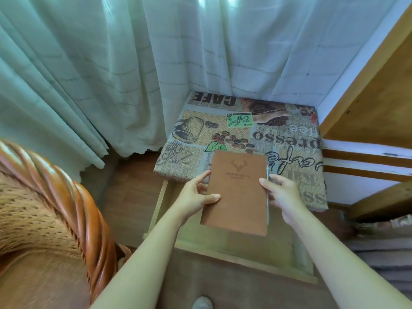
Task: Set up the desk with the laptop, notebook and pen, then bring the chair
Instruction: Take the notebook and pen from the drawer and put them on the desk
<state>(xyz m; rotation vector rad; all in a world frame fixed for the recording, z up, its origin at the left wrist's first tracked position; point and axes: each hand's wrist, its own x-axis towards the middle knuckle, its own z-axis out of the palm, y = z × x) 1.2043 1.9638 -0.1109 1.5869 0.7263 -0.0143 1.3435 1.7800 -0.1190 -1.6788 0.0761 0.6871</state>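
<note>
The brown notebook [237,192] is held in the air by both hands, above an open wooden drawer [245,244] and just in front of a small table [296,139] covered with a printed cloth. The left hand [196,195] closes its grip on the left edge, thumb on the cover and the other fingers hidden under it. The right hand [281,195] closes its grip on the right edge, and it also presses a slim grey pen [268,192] along that edge; the lower part of the pen is blurred.

The cover shows a stamped deer head with two lines of writing below it, too small to read. On the cloth, upside down, I can read "CAFE", "Coffee" on a green label, and part of "presso". Other words are cut off by the notebook and the table edge.

A carved wooden chair back [73,197] is cut off at the left. Pale curtains [111,63] hang behind.
</note>
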